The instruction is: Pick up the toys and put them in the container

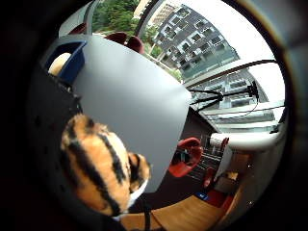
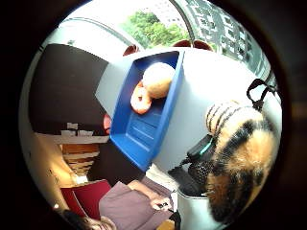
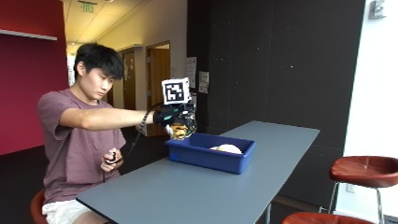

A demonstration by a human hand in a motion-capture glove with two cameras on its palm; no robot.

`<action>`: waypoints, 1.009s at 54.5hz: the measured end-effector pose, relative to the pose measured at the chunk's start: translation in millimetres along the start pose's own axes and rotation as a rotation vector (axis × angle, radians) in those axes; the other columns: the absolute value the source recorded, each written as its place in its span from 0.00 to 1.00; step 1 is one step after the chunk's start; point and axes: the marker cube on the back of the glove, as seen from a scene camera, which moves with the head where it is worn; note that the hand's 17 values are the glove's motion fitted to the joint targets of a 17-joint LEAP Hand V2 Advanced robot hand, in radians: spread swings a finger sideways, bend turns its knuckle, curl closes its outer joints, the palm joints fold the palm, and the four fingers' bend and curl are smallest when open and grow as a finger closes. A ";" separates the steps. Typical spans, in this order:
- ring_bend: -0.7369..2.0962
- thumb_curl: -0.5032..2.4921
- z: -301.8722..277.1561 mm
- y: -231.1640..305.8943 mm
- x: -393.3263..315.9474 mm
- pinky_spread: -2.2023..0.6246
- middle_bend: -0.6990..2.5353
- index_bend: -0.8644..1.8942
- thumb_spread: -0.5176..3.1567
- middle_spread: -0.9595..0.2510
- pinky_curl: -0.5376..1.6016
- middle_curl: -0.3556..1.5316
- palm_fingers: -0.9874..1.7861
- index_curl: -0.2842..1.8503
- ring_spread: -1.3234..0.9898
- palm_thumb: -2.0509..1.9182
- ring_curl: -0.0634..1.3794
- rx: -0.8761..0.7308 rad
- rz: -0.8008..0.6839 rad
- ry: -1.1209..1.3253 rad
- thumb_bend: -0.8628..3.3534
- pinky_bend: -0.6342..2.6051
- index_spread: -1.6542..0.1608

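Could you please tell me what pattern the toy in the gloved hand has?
Orange with black stripes, tiger-like; the toy shows best in the little finger side palm view.

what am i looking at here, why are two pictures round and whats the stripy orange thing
There is no machine here: a person sits at a grey table and works with a gloved right hand. The ordinary picture comes from a camera beside the table. The two round ones come from small wide-angle cameras on that hand's palm, one by the thumb, one by the little finger, so they look out from the palm itself. The stripy orange thing is a tiger toy, held up in the gloved hand just beside a blue container that stands on the table. Inside the container already lie a pale round toy and an orange one. The bare hand holds a small dark object near the lap.
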 end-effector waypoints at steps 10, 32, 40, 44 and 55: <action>0.66 0.44 -38.0 -11.9 -28.7 0.69 0.59 0.74 0.34 0.69 0.48 0.58 0.74 0.52 0.42 0.65 0.48 0.060 -0.229 0.120 0.21 0.41 0.84; 0.65 0.48 -18.0 -38.5 -227.6 0.69 0.59 0.74 0.33 0.69 0.49 0.58 0.73 0.54 0.42 0.65 0.49 0.082 -0.202 0.065 0.21 0.40 0.84; 0.65 0.49 2.0 -33.3 -261.2 0.69 0.59 0.74 0.34 0.69 0.49 0.58 0.72 0.55 0.42 0.65 0.49 0.026 -0.401 0.037 0.20 0.40 0.84; 0.64 0.49 14.6 -32.2 -261.8 0.70 0.58 0.73 0.35 0.69 0.49 0.58 0.68 0.55 0.42 0.64 0.49 -0.076 -0.413 0.074 0.20 0.40 0.84; 0.48 0.39 44.9 -26.7 -257.5 0.76 0.36 0.49 0.42 0.69 0.52 0.45 0.20 0.45 0.50 0.50 0.41 -0.361 -0.376 0.201 0.18 0.52 0.81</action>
